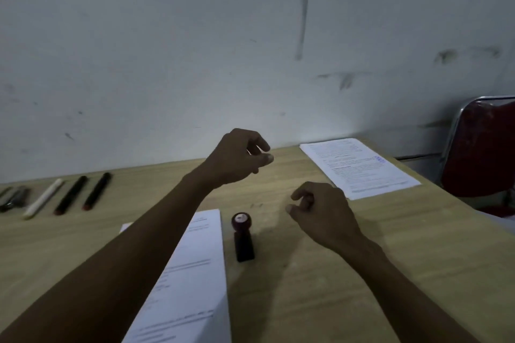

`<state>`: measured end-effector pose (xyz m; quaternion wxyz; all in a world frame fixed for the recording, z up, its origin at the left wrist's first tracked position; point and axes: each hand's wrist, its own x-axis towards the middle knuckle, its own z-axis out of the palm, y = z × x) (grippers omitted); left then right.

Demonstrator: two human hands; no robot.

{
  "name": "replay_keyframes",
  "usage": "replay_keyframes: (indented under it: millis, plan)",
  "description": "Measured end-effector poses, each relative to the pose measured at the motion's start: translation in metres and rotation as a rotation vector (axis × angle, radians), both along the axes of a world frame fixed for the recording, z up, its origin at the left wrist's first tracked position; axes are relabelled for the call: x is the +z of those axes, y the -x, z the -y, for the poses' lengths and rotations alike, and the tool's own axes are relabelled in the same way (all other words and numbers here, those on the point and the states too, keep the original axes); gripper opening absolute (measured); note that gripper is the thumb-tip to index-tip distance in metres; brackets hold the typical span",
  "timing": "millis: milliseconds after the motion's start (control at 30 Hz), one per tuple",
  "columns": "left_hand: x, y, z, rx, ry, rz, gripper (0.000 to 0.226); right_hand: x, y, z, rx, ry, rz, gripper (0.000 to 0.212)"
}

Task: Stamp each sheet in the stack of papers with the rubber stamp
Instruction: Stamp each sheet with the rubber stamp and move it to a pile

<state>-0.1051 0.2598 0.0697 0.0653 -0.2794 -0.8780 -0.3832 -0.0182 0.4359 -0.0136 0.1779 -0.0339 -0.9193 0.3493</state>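
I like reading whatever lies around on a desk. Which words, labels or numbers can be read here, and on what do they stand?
None can be read.
Far sheet: printed lines and a blue mark near its right edge, all blurred.
Near stack of papers: rows of print, too small and blurred.
Rubber stamp: pale patch on the knob, unreadable.
Pens: no lettering shows.

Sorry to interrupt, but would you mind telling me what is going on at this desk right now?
A person is partway through stamping papers. Both the left hand and the right hand hover above the table, fingers loosely curled, holding nothing. The rubber stamp stands upright beside the near stack of papers. A stamped sheet lies at the far right.
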Motion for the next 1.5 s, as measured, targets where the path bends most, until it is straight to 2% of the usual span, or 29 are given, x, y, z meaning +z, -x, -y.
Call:
replay_keyframes:
  millis: [133,200,267,500,700,1000,1167,1300,1500]
  plan:
    - [-0.010,-0.030,0.039,0.064,-0.061,-0.014,0.014,0.005,-0.010,0.045,0.069,-0.140,0.148,0.059]
    - [-0.017,-0.047,0.062,0.086,-0.102,-0.001,0.013,0.006,-0.015,0.065,0.070,-0.174,0.181,0.070]
    - [-0.027,-0.062,0.085,0.103,-0.127,0.013,0.012,0.005,-0.017,0.082,0.047,-0.196,0.195,0.072]
    - [-0.060,-0.094,0.157,0.213,-0.168,0.069,0.007,-0.002,-0.009,0.112,-0.045,-0.266,0.249,0.065]
    - [-0.085,-0.101,0.198,0.273,-0.181,0.101,0.004,-0.011,-0.005,0.122,-0.081,-0.340,0.261,0.037]
    - [-0.113,-0.106,0.203,0.266,-0.091,0.028,0.011,-0.008,-0.023,0.135,-0.104,-0.286,0.151,0.029]
    - [-0.138,-0.105,0.193,0.209,0.016,0.006,0.029,-0.011,-0.047,0.157,-0.025,-0.230,0.106,0.025]
    - [-0.151,-0.107,0.189,0.177,0.112,0.000,0.054,-0.019,-0.059,0.170,0.005,-0.208,0.100,0.023]
    - [-0.156,-0.108,0.187,0.165,0.171,-0.018,0.042,-0.031,-0.060,0.177,0.020,-0.238,0.115,0.023]
